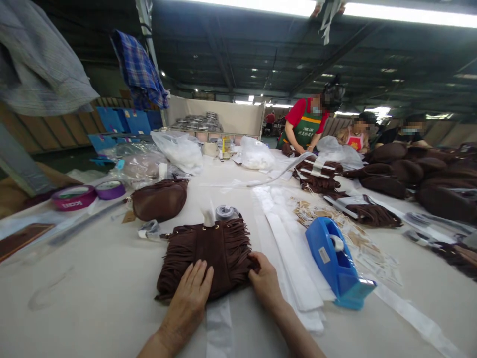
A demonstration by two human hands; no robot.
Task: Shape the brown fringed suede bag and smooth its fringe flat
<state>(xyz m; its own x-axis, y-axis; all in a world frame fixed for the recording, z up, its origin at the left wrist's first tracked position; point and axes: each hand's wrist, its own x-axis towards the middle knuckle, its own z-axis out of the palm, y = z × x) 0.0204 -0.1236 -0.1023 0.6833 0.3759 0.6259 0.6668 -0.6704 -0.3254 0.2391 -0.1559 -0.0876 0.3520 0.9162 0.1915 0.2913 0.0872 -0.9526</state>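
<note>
Fringed brown bag (208, 256) lies on the pale table (112, 298), near the middle in the head view, with a white strip (218, 328) partly under it. The left hand (190, 298) rests flat on the bag's lower left front, its fingers straight, side by side and pointing away. The right hand (266, 281) bends its fingers and pinches the bag's right edge with its thumb. The two hands are apart, one on each side. A blue tape holder (328, 268) to the right has a roll of tape (337, 242) in it. Far back, a big pale bin (238, 117) has a pile of gray things (201, 122) in it. On the left, a clear plastic bag (139, 166) has something inside, too blurry to name.
</note>
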